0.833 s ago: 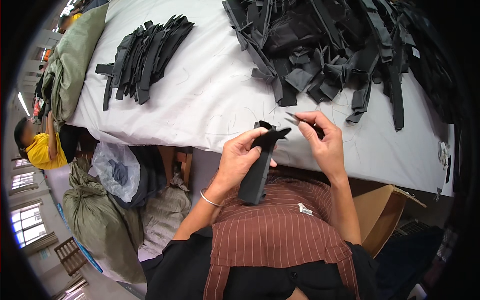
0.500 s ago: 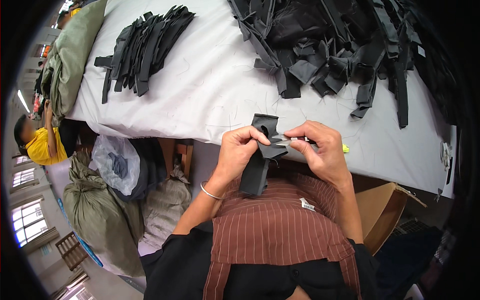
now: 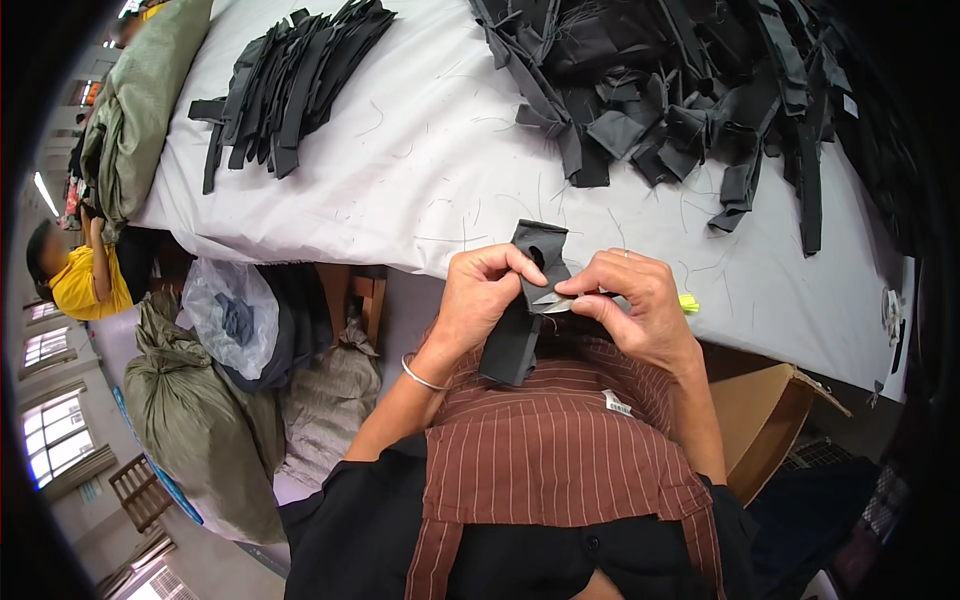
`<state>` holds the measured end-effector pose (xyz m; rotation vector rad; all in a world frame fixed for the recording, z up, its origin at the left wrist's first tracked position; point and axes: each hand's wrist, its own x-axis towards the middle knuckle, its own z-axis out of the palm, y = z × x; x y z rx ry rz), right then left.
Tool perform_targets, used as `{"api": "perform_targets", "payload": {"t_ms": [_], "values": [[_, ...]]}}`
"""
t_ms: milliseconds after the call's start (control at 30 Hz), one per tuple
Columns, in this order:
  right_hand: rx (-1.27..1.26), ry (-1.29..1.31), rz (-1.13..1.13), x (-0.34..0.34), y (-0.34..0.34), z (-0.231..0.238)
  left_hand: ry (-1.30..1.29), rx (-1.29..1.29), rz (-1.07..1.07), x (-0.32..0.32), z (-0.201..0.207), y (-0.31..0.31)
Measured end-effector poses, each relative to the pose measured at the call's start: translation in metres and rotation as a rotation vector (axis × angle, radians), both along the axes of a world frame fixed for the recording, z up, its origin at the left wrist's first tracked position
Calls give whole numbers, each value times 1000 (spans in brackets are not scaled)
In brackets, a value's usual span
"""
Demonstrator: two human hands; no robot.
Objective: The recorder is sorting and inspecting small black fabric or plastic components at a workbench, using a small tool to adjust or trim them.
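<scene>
Pinched between the thumb and fingers of my left hand (image 3: pixel 487 290) is a dark grey fabric strip (image 3: pixel 512 345). Its upper end stands over the table edge, and its lower end hangs in front of my striped apron. My right hand (image 3: pixel 634 306) is closed on small metal thread snips (image 3: pixel 553 300). Their pointed silver blades lie against the strip, just right of my left fingertips. The grip of the snips is hidden in my palm. A bright yellow piece (image 3: pixel 688 303) shows beside my right hand; whether it belongs to the snips I cannot tell.
On the white-covered table (image 3: pixel 420 130) lie a neat bundle of dark strips (image 3: pixel 290 90) and, at right, a loose heap of strips (image 3: pixel 650 110). Loose threads are scattered around. Tied sacks (image 3: pixel 195 430) stand at left, a cardboard box (image 3: pixel 770 425) at right. A person in yellow (image 3: pixel 90 285) is far left.
My right hand has tipped and drawn slightly left, so the snips' blades now lie further across the strip. My left hand keeps its pinch. The whole view has shifted slightly.
</scene>
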<state>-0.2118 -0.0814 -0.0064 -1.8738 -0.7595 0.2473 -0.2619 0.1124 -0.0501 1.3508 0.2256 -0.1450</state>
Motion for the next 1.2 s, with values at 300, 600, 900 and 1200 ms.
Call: {"api": "perform_targets", "payload": {"t_ms": [300, 600, 900, 1200], "values": [[40, 57, 28, 0, 0, -2, -26, 21, -5, 0, 0, -1], [199, 567, -138, -5, -1, -10, -72, 133, -77, -1, 3, -2], [41, 213, -272, 10, 15, -34, 45, -32, -216, -9, 15, -6], [196, 311, -468, 30, 21, -44, -1, -129, -304, -10, 16, -8]]}}
